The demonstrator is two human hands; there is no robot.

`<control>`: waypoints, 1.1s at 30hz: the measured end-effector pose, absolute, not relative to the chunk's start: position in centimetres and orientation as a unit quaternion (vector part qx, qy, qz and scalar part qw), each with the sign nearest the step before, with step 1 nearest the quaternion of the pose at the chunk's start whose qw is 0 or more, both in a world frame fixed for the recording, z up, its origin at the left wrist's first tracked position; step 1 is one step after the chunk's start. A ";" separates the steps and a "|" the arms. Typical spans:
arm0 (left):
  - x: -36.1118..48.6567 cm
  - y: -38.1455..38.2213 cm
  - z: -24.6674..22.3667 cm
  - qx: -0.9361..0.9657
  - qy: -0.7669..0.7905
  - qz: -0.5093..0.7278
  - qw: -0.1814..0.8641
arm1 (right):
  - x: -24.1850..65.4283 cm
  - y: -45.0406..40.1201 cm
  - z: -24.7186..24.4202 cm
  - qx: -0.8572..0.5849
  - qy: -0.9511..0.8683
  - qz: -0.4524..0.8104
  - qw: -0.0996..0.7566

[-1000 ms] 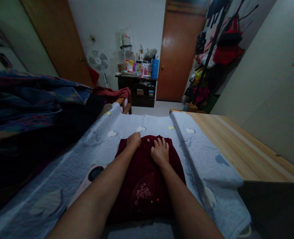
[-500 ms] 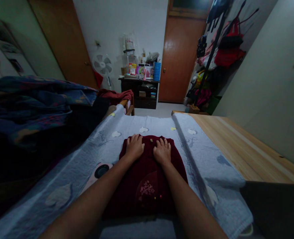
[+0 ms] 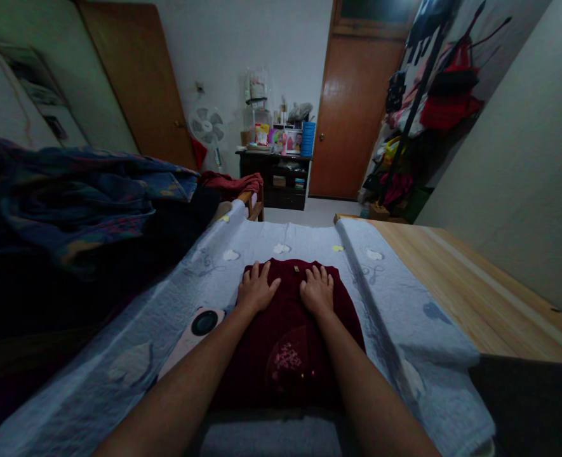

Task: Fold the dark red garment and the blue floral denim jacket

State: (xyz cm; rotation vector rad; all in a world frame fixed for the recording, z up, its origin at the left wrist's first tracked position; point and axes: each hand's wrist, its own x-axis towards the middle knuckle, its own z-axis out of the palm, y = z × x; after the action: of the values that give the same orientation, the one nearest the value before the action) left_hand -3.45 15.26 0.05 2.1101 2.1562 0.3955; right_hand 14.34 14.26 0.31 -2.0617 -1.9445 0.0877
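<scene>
while the left hand spreads its fingers wide and the right hand keeps its fingers slightly bent and parted, both lie palm down on the far part of a dark red garment, gripping nothing. it rests mid-way across a pale blue patterned cloth, just beside a pink object with a dark disc. wooden boards flank the cloth on the right, piled clothes on the left; beyond stand a white fan, a dark cabinet and a brown door.
</scene>
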 end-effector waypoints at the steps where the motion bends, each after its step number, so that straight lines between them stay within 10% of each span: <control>1: -3.5 15.4 0.0 0.692 0.708 0.134 0.047 | 14.3 14.3 0.3 -0.718 -0.678 0.031 0.153; 33: -6.2 16.7 0.2 0.647 0.731 0.216 -0.004 | 14.3 14.3 0.4 -0.725 -0.675 0.031 0.135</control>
State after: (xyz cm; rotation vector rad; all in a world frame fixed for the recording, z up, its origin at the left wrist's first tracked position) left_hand -6.20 16.69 0.22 2.0371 2.3038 0.6804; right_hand 14.31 14.30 0.39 -2.0999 -1.9562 0.0910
